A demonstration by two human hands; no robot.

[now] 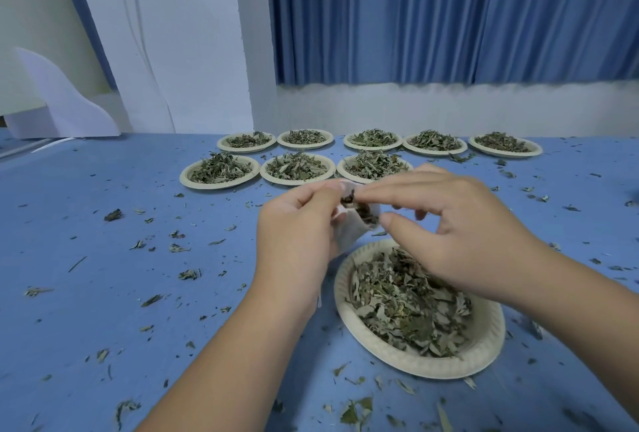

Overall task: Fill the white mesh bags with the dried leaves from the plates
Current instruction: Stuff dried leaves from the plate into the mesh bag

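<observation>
Left hand (pixel 297 224) pinches the white mesh bag (pixel 349 227) at its three o'clock; right hand (pixel 460 224), fingers pressed together, pushes dried leaves (pixel 359 208) in from three o'clock.

No text, label, brand, number or sign can be read anywhere in the frame. The paper plates (pixel 418 345), the white mesh bag (pixel 349 229) and the blue bench (pixel 103 293) carry no visible print, and the curtain (pixel 449 13) at the upper right and the white panels (pixel 166 37) at the upper left are plain.
</observation>
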